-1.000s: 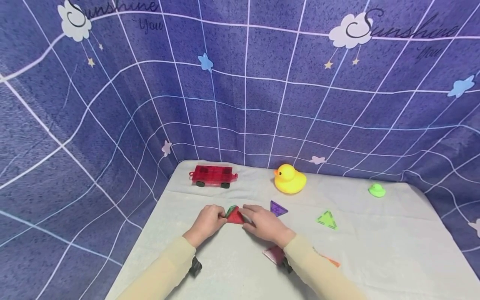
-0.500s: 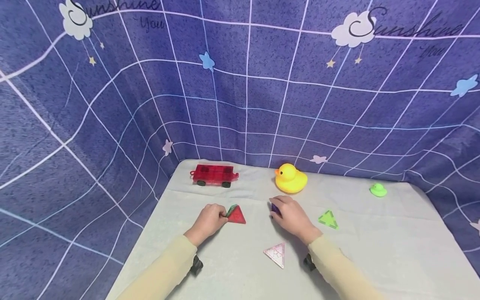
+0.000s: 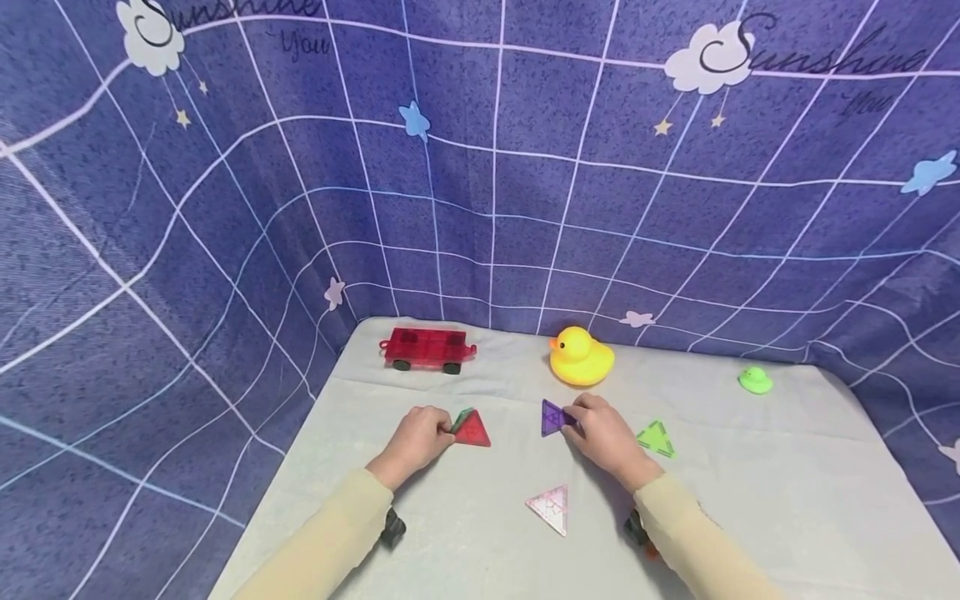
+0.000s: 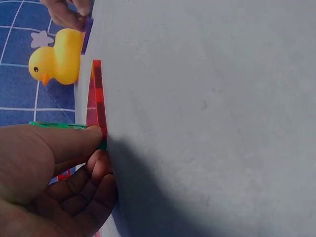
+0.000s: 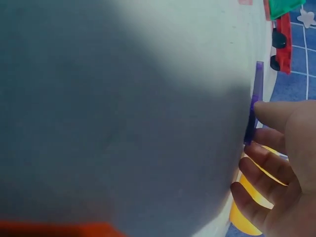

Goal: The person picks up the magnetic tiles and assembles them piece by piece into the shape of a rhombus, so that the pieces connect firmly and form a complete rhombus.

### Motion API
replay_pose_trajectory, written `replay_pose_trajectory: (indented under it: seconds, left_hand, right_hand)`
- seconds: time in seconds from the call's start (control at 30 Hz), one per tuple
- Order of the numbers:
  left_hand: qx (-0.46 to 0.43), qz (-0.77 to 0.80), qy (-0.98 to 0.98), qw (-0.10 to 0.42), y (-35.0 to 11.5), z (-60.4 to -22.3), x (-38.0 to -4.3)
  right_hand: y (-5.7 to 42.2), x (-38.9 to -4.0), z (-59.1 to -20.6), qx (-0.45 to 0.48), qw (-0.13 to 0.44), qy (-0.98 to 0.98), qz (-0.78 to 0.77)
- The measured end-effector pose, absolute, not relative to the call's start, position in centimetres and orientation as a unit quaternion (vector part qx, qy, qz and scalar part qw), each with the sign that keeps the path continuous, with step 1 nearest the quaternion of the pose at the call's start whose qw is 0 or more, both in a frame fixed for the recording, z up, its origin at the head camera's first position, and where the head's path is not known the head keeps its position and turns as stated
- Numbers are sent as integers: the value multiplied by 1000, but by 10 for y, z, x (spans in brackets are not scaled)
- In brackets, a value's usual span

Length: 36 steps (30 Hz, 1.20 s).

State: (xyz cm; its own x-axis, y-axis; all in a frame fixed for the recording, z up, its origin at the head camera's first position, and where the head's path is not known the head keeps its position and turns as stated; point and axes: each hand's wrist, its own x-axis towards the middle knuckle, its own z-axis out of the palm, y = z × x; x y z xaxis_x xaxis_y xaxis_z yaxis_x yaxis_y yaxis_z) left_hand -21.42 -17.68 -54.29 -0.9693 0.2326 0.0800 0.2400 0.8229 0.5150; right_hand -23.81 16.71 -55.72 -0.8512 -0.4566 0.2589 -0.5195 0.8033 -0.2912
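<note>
Left hand (image 3: 416,437) and right hand (image 3: 606,433), well apart, both pinching!
Left has the green tile (image 5: 285,7), red triangular tile (image 3: 473,430) just beside it; right has the purple triangular tile (image 3: 552,417) by one corner.

The head view looks forward and down; close wrist views share the purple triangle (image 3: 552,417).

A yellow duck (image 3: 581,358) stood near the far edge of a pale, cloth-covered surface (image 3: 795,475), its orange bill directed left. Well apart to its left stood a red wagon (image 3: 426,348) with dark wheels; to the right, a smaller green duck (image 3: 755,381). Behind rose a blue-violet fabric backdrop (image 3: 457,229), patterned with pale gridlines, clouds, stars and the lettering "Sunshine You".
</note>
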Motion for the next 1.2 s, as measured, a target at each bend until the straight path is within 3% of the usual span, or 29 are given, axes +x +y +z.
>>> replay_pose_trajectory:
  seconds: [0.7,1.2]
  left_hand:
    - [-132,-275,-952,0,-179,-544,-218]
    - [-133,-286,-949,-4,-181,-545,-218]
  right_hand:
    - [161,-241,-547,200,40,-947,250]
    - [164,-238,-544,210,40,-940,266]
